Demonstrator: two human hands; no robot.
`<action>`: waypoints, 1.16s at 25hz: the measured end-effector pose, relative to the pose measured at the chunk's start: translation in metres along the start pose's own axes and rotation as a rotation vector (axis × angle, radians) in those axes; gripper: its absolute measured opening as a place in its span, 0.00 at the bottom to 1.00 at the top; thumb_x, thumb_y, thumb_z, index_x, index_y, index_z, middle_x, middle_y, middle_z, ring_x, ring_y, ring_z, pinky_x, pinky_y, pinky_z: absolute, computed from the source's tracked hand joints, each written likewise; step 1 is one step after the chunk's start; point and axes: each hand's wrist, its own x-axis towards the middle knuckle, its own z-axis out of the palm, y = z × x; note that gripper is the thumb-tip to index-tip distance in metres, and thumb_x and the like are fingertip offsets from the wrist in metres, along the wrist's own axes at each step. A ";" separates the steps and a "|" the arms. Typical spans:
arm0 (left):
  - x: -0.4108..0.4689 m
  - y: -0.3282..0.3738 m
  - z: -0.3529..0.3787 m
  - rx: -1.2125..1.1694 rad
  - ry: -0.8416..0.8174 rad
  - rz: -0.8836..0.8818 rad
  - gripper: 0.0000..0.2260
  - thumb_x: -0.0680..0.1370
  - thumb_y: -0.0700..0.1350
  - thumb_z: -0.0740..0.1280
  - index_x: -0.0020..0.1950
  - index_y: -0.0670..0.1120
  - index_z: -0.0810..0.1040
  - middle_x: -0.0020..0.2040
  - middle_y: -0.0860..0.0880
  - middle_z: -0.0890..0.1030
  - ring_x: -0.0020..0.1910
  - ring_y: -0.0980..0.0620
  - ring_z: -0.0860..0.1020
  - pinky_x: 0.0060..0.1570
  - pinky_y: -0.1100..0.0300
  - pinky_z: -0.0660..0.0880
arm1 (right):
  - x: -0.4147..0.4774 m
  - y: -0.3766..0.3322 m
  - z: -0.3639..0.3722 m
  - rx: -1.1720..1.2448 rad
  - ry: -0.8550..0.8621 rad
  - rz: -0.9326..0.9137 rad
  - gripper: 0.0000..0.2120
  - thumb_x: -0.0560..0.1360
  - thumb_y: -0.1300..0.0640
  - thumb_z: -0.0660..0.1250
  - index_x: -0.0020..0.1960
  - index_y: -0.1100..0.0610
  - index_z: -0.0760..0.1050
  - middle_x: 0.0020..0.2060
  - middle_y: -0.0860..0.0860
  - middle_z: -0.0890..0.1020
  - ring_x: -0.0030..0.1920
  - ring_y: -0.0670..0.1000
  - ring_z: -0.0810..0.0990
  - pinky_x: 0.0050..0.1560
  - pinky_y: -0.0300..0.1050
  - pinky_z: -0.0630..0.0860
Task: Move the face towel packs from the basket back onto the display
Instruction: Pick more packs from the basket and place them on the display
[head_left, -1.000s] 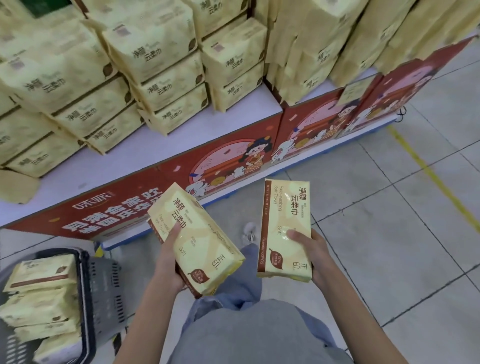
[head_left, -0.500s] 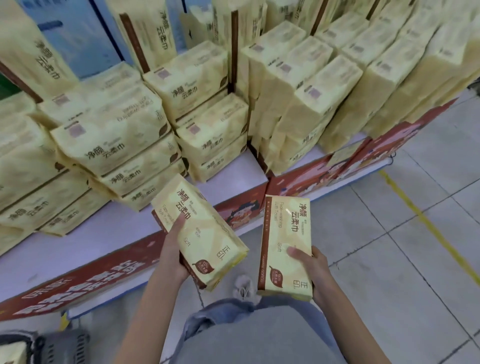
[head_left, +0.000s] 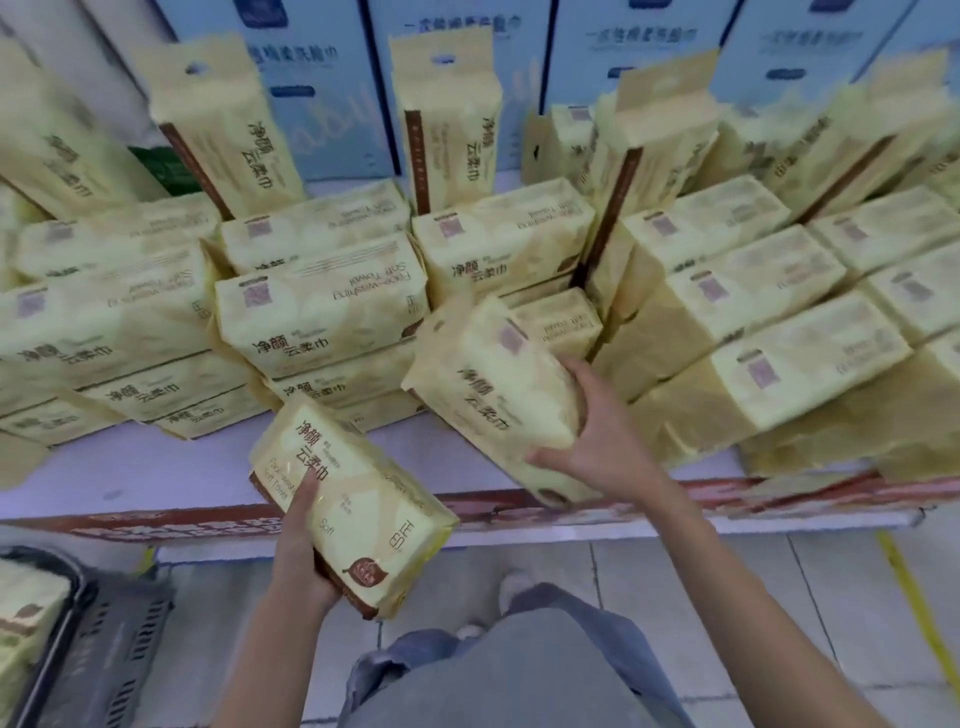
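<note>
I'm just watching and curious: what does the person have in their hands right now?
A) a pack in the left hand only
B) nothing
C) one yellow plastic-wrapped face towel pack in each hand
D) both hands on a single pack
C: the left hand grips one yellow plastic-wrapped face towel pack, and the right hand grips a second pack, nearer the stacked display.

Basket (head_left: 104, 639) lower left on floor (head_left: 779, 597); stacked packs (head_left: 322, 312) on display (head_left: 156, 467) ahead.
</note>
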 end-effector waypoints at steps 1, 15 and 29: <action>0.000 0.000 0.000 -0.029 0.016 0.006 0.16 0.74 0.57 0.66 0.57 0.51 0.77 0.44 0.47 0.86 0.44 0.45 0.83 0.40 0.48 0.80 | 0.019 -0.016 -0.012 -0.190 -0.033 -0.130 0.48 0.57 0.48 0.78 0.72 0.51 0.60 0.66 0.49 0.71 0.64 0.51 0.70 0.64 0.49 0.68; -0.003 -0.019 0.032 -0.109 0.038 0.078 0.17 0.74 0.56 0.65 0.59 0.49 0.77 0.43 0.46 0.86 0.49 0.43 0.80 0.46 0.46 0.76 | 0.157 -0.044 -0.070 -0.953 -0.361 -0.489 0.49 0.60 0.57 0.78 0.74 0.53 0.56 0.68 0.54 0.70 0.66 0.57 0.68 0.68 0.52 0.63; 0.003 -0.032 0.048 -0.111 0.020 0.022 0.14 0.74 0.54 0.66 0.57 0.49 0.77 0.42 0.46 0.86 0.49 0.44 0.80 0.53 0.44 0.75 | 0.145 -0.013 -0.073 -0.921 -0.028 -0.483 0.45 0.61 0.50 0.78 0.73 0.53 0.61 0.68 0.55 0.67 0.69 0.57 0.63 0.67 0.54 0.63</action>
